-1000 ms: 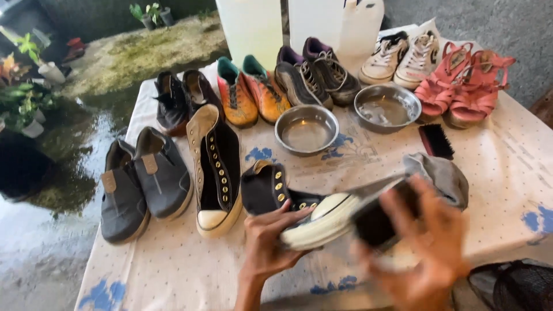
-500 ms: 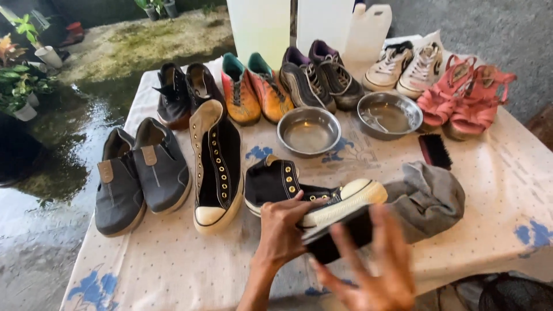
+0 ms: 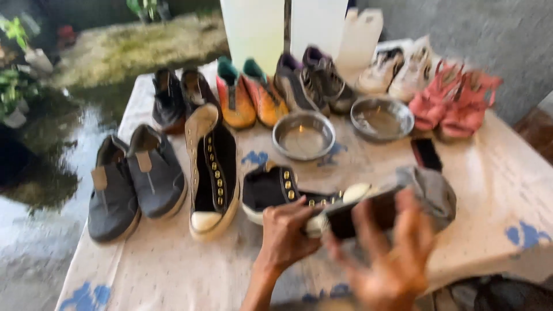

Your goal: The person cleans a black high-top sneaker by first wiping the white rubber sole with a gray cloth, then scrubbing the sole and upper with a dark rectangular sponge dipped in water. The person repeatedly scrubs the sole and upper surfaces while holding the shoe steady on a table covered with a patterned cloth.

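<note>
A black lace-up sneaker (image 3: 269,189) with gold eyelets and a white sole lies on its side near the table's front edge. My left hand (image 3: 288,236) grips its toe end. My right hand (image 3: 389,262), blurred by motion, is just right of it, fingers reaching up around a dark brush-like block (image 3: 363,217) pressed against the sneaker's sole. The matching sneaker (image 3: 213,167) rests flat to the left. A crumpled grey cloth (image 3: 433,193) sits right behind my right hand.
Two steel bowls (image 3: 303,137) (image 3: 382,118) stand mid-table, a small black object (image 3: 426,153) beside them. Grey slip-ons (image 3: 135,178), dark shoes (image 3: 181,98), orange boots (image 3: 246,95), purple trainers (image 3: 314,80), white sneakers (image 3: 397,69) and pink sandals (image 3: 455,103) ring the patterned tablecloth (image 3: 173,270). Wet ground lies left.
The sneaker has been lowered from a raised tilt toward the table. My right hand has shifted along its sole with the dark block. The view has moved closer.
</note>
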